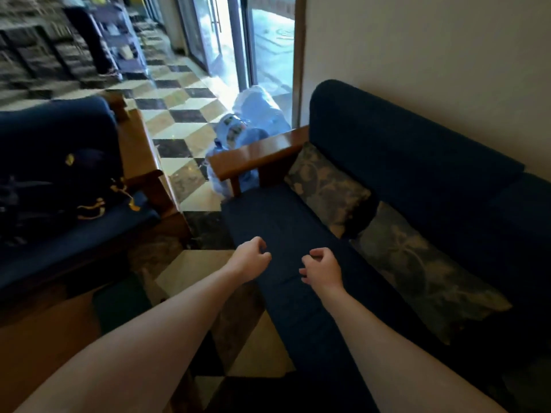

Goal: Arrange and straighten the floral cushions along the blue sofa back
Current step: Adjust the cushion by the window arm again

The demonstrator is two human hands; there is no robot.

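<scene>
Two floral cushions lean against the back of the blue sofa [402, 150]. The far cushion [325, 186] sits by the wooden armrest [256, 153], the near cushion [426, 269] lies beside it, and their corners overlap. My left hand [250, 257] and my right hand [320, 268] hover over the front of the blue seat [283, 219], fingers loosely curled with nothing in them. Neither hand touches a cushion. The sofa's near end is cut off by the frame.
A blue armchair [59, 138] with a dark bag [53, 192] stands at the left. Clear plastic bags [241, 129] lie on the chequered floor [179, 114] beyond the armrest, by a glass door [238, 37]. A person's legs [89, 34] are at the far left.
</scene>
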